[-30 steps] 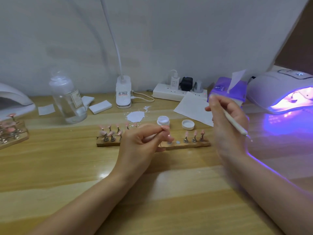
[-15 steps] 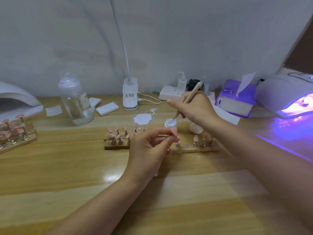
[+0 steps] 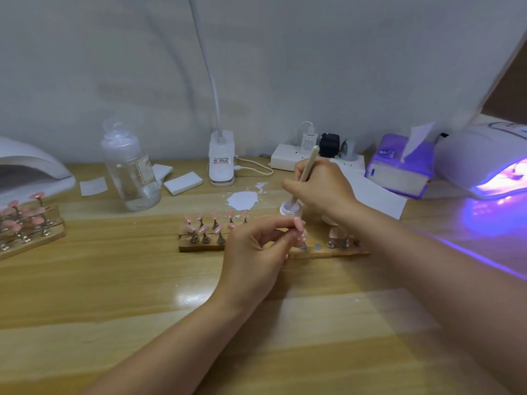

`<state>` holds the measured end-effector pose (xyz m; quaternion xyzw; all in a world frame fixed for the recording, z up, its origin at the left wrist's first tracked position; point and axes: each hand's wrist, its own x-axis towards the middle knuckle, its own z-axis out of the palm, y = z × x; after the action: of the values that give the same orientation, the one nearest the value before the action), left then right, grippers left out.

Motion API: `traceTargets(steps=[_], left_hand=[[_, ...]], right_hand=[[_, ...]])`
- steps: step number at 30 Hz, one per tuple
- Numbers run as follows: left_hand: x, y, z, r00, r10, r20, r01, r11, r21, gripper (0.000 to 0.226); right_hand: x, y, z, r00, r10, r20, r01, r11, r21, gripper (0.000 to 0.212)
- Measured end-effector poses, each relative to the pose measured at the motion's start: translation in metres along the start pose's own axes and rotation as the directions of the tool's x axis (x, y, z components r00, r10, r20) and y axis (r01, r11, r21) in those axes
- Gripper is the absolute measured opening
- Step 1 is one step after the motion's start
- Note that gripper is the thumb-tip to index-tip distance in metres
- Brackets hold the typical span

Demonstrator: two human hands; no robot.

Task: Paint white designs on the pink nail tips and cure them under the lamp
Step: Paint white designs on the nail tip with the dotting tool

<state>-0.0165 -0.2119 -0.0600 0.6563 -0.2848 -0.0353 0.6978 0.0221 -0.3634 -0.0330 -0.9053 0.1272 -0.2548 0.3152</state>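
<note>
My right hand (image 3: 319, 189) grips a slim pale brush (image 3: 303, 175) whose tip dips into a small open white paint jar (image 3: 289, 209). My left hand (image 3: 256, 252) pinches a pink nail tip on its stand (image 3: 301, 238) just above a wooden holder strip (image 3: 328, 253). Several pink nail tips (image 3: 205, 226) stand on the strip's left part, and a few more (image 3: 336, 235) on its right part. The curing lamp (image 3: 484, 161) glows purple at the far right.
A white paint blob (image 3: 242, 201) lies behind the holder. A clear bottle (image 3: 131, 172), a clip lamp base (image 3: 222, 161), a power strip (image 3: 288, 161), a tissue pack (image 3: 399, 169) and white paper (image 3: 376, 195) line the back. A second lamp (image 3: 28, 169) and another nail rack (image 3: 25, 223) sit left.
My right hand swung left from near the curing lamp to the paint jar and lowered the brush tip into it. My left hand kept holding the nail tip over the holder.
</note>
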Motion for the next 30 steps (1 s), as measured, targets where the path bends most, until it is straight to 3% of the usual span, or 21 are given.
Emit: traceTargets(steps=[4,10,14,20,24,27,30], left_hand=[[0.000,0.000,0.000,0.999,0.049,0.009,-0.049,0.999,0.010,0.026],[0.000,0.001,0.001,0.991,0.133,0.008,-0.133,0.987,0.092,0.018],[-0.001,0.001,0.003,0.990,0.141,0.015,-0.142,0.985,0.099,0.018],[-0.003,-0.001,0.001,0.970,0.199,0.137,-0.222,0.958,0.180,0.010],[-0.005,-0.004,0.000,0.970,0.200,0.140,-0.221,0.962,0.162,0.015],[-0.004,-0.006,-0.001,0.972,0.175,0.156,-0.195,0.973,0.126,0.017],[-0.003,-0.007,-0.002,0.970,0.186,0.159,-0.212,0.962,0.169,0.017]], right_hand=[[-0.006,-0.002,-0.013,0.988,0.073,-0.135,-0.031,0.958,0.285,0.041],[-0.047,-0.007,-0.033,0.968,0.163,-0.192,-0.002,0.767,0.642,0.029],[-0.074,-0.012,-0.039,0.965,0.185,-0.184,0.001,0.703,0.712,0.025],[-0.096,-0.019,-0.035,0.950,0.248,-0.188,0.008,0.583,0.812,0.040],[-0.102,-0.019,-0.031,0.969,0.170,-0.178,0.037,0.616,0.787,0.038],[-0.104,-0.020,-0.027,0.976,0.112,-0.188,0.090,0.577,0.812,0.042],[-0.103,-0.015,-0.021,0.969,0.097,-0.228,0.110,0.654,0.749,0.045]])
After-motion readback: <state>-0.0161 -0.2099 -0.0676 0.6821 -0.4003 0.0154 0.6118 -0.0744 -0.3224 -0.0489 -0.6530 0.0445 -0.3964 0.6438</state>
